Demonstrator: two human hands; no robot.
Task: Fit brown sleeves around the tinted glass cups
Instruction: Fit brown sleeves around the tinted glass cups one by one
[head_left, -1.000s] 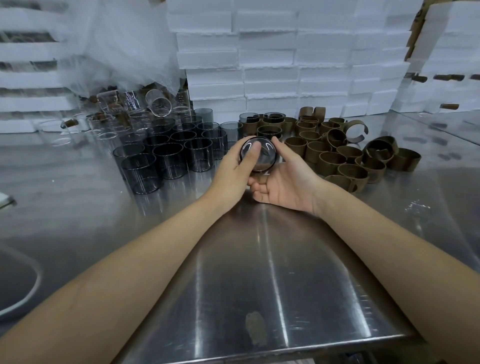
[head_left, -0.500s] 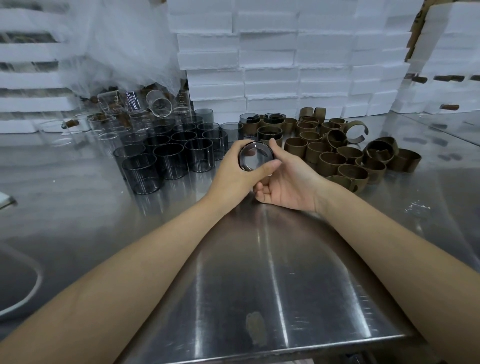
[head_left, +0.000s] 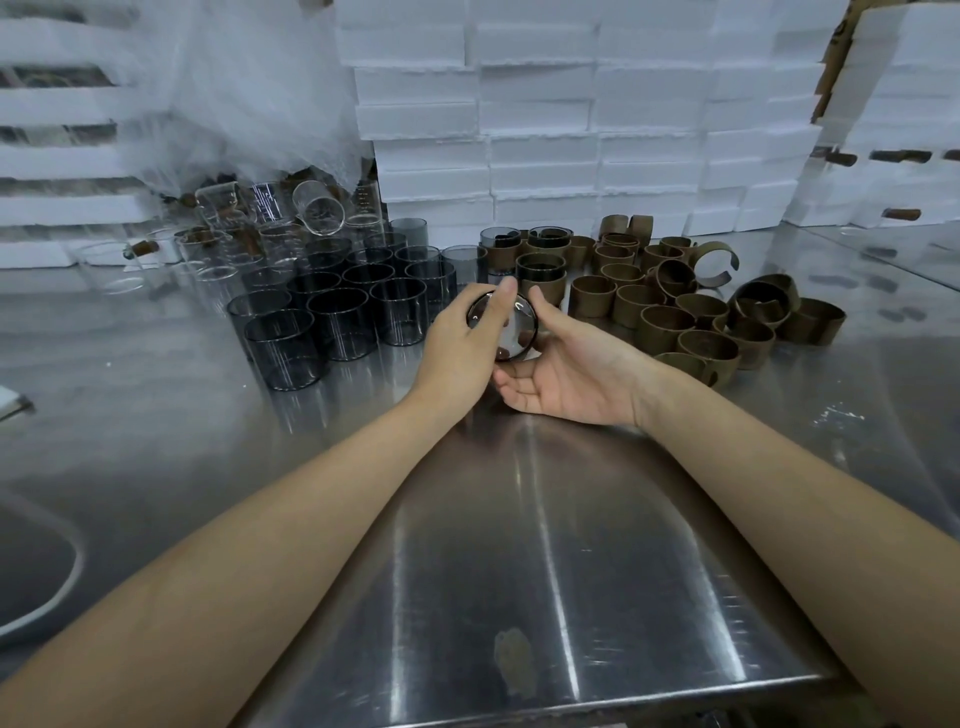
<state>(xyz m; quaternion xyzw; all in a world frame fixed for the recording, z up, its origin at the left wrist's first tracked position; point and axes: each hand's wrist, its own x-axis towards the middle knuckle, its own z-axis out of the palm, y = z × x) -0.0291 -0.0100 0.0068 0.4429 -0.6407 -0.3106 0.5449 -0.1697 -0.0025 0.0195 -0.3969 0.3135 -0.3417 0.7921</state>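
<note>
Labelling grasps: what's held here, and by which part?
One tinted glass cup: left hand grips its left side; right hand cradles its right side.

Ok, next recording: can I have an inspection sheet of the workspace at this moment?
Surface: steel table, glossy, one stain near the front edge.
Job's things: held cup at centre; bare tinted cups left; brown sleeves right; sleeved cups behind.
Clutter: clear glasses and plastic wrap, back left.
Hands: left hand grips the cup's rim; right hand cradles it from below.
Cables: nothing seen.
Surroundings: stacked white foam boxes.

two bare forearms (head_left: 270, 530) — unsleeved
</note>
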